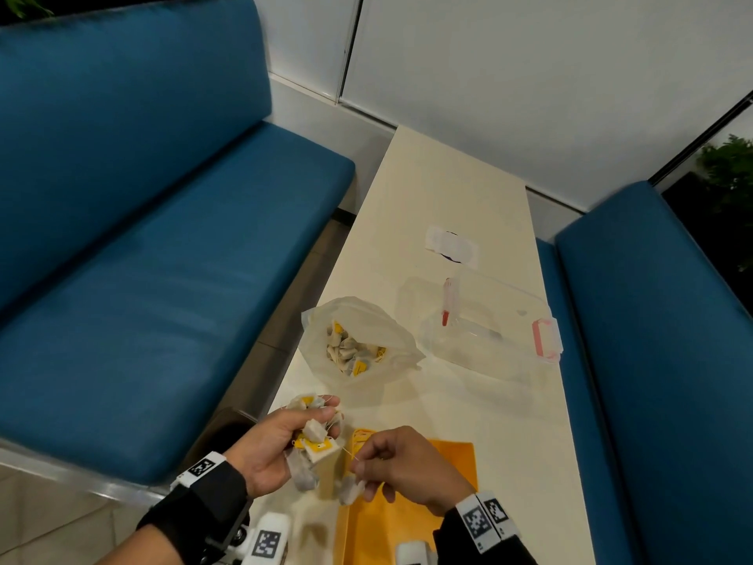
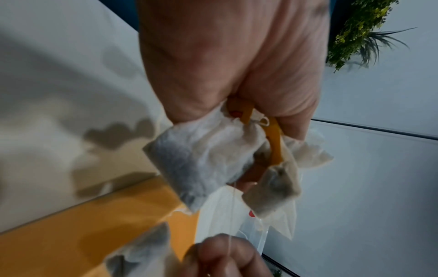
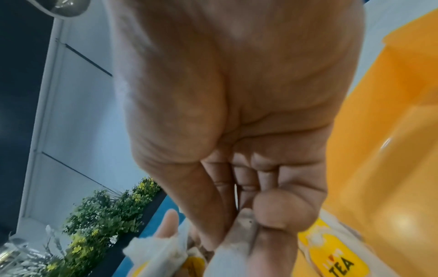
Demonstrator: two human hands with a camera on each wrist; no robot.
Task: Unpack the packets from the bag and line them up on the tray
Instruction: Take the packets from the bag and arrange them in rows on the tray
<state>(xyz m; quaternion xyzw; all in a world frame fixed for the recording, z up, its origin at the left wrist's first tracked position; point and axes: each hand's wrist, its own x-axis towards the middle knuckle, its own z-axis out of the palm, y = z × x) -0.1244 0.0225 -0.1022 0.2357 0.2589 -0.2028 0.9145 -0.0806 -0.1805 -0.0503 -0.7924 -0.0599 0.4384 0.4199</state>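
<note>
My left hand (image 1: 313, 432) grips a tangled bunch of tea packets (image 1: 311, 444) with yellow tags, held just left of the orange tray (image 1: 448, 458). From the left wrist the bunch (image 2: 201, 155) hangs out of my fist (image 2: 225, 65), and a thin string (image 2: 233, 215) runs down to my right hand's fingers (image 2: 225, 256). My right hand (image 1: 366, 462) pinches one packet (image 1: 350, 489) and its string over the tray's left edge. In the right wrist view the thumb (image 3: 282, 209) presses that packet (image 3: 237, 243). The open clear bag (image 1: 358, 340) holds several more packets.
A clear plastic box (image 1: 489, 332) with red latches lies right of the bag on the cream table (image 1: 448, 177). A white label (image 1: 450, 246) is stuck further back. Blue benches (image 1: 163, 238) flank the narrow table on both sides.
</note>
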